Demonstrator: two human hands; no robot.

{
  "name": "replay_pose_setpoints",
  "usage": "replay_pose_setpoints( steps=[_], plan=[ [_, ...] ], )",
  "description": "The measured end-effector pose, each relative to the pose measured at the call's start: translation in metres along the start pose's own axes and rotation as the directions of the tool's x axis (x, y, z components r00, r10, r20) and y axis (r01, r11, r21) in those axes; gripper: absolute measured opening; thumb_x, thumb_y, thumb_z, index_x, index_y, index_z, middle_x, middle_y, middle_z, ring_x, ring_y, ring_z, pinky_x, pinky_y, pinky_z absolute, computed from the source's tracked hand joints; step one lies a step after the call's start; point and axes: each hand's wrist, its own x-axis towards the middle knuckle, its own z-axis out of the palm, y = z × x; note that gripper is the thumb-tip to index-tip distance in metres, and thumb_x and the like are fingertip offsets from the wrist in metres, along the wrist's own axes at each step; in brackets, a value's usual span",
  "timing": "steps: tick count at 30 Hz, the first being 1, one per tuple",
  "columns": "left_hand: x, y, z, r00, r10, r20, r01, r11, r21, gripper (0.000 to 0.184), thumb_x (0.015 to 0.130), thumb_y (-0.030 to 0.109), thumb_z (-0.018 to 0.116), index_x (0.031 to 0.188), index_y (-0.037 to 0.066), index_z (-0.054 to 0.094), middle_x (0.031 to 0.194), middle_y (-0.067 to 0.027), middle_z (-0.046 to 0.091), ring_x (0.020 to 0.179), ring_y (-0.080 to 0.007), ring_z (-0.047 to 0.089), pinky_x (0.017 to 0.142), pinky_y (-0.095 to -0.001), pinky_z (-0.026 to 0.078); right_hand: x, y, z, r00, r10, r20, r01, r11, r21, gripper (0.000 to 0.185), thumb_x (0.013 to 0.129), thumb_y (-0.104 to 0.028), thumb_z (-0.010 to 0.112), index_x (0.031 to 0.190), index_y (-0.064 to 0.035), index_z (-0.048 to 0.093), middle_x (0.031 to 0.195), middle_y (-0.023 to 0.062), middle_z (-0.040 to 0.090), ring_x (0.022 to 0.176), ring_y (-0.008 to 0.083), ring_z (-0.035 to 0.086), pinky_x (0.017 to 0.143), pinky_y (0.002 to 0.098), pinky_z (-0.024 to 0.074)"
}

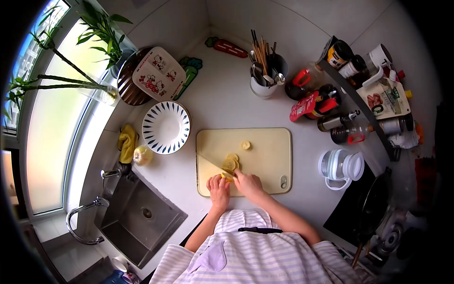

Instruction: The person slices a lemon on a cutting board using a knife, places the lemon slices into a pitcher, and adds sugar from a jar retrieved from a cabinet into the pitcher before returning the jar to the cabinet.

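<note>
On the cream cutting board (269, 161), my right hand (248, 183) grips a kitchen knife (210, 160) near its handle, the blade slanting toward the board's left edge. My left hand (219, 191) has its fingers curled at the board's front, pressed on a yellow, lemon-like piece (226, 176) beside the blade. Just past the knife lie overlapping pale yellow round slices (231, 163). A separate end piece (245, 145) sits farther back on the board. The knife handle is mostly covered by my right hand.
A patterned bowl (166, 128) and an onion (143, 155) stand left, above the sink (142, 215). Behind is a utensil holder (263, 89). Sauce bottles (314, 105) and a clear jug (341, 169) are on the right, near a dark pan (376, 203).
</note>
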Motion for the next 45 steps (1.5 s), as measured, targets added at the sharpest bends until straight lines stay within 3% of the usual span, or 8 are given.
replay_pose_setpoints(
  steps=[4, 8, 14, 19, 31, 45],
  plan=[
    [-0.002, 0.000, 0.000, 0.999, 0.025, -0.027, -0.025, 1.000, 0.013, 0.042, 0.082, 0.008, 0.068, 0.119, 0.007, 0.048, 0.118, -0.0149, 0.055, 0.112, -0.0351, 0.051, 0.103, -0.0506, 0.031, -0.005, 0.010, -0.009, 0.999, 0.031, 0.037, -0.038, 0.981, 0.190, 0.034, 0.089, -0.025, 0.058, 0.121, -0.0139, 0.060, 0.071, 0.0214, 0.065, 0.068, 0.0413, 0.065, 0.060, 0.0506, 0.0526],
    [-0.003, -0.001, 0.001, 0.999, 0.000, -0.044, 0.001, 1.000, 0.013, 0.037, 0.085, 0.015, 0.069, 0.118, 0.010, 0.052, 0.118, -0.0115, 0.056, 0.116, -0.0306, 0.051, 0.108, -0.0501, 0.027, -0.012, 0.020, -0.007, 0.998, -0.027, 0.056, 0.016, 0.983, 0.184, 0.031, 0.089, -0.024, 0.058, 0.118, -0.0144, 0.063, 0.076, 0.0214, 0.067, 0.069, 0.0402, 0.066, 0.063, 0.0502, 0.0530],
    [-0.004, -0.001, 0.000, 0.999, 0.029, -0.028, -0.026, 0.997, 0.077, 0.037, 0.085, 0.014, 0.067, 0.119, 0.010, 0.053, 0.117, -0.0110, 0.056, 0.115, -0.0287, 0.053, 0.108, -0.0499, 0.026, -0.015, 0.009, -0.015, 0.997, -0.060, 0.058, 0.051, 0.987, 0.152, 0.031, 0.090, -0.023, 0.056, 0.118, -0.0175, 0.067, 0.076, 0.0201, 0.067, 0.070, 0.0390, 0.066, 0.065, 0.0485, 0.0546],
    [-0.003, 0.001, -0.002, 0.999, 0.030, -0.018, -0.028, 0.997, 0.076, 0.033, 0.085, 0.011, 0.065, 0.117, 0.008, 0.055, 0.116, -0.0126, 0.057, 0.114, -0.0304, 0.052, 0.107, -0.0500, 0.028, -0.024, -0.012, -0.040, 0.993, -0.066, 0.099, 0.067, 0.998, 0.001, 0.031, 0.090, -0.022, 0.056, 0.119, -0.0199, 0.067, 0.075, 0.0173, 0.068, 0.068, 0.0364, 0.067, 0.063, 0.0466, 0.0552],
    [-0.002, -0.001, -0.002, 0.999, 0.045, -0.018, -0.044, 0.996, 0.074, 0.038, 0.084, 0.013, 0.070, 0.118, 0.010, 0.054, 0.116, -0.0093, 0.058, 0.117, -0.0276, 0.052, 0.108, -0.0502, 0.029, -0.080, -0.015, -0.097, 0.996, 0.023, 0.090, -0.023, 1.000, -0.002, 0.025, 0.089, -0.019, 0.057, 0.111, -0.0172, 0.069, 0.070, 0.0180, 0.067, 0.064, 0.0382, 0.067, 0.061, 0.0484, 0.0547],
    [-0.001, 0.001, -0.003, 0.999, 0.046, -0.017, -0.044, 0.993, 0.111, 0.033, 0.084, 0.014, 0.070, 0.113, 0.008, 0.055, 0.113, -0.0083, 0.058, 0.116, -0.0275, 0.052, 0.107, -0.0509, 0.029, -0.083, -0.017, -0.097, 0.996, -0.011, 0.084, 0.018, 0.997, -0.076, 0.024, 0.089, -0.018, 0.057, 0.109, -0.0142, 0.068, 0.069, 0.0187, 0.067, 0.064, 0.0378, 0.067, 0.061, 0.0482, 0.0548]
  ],
)
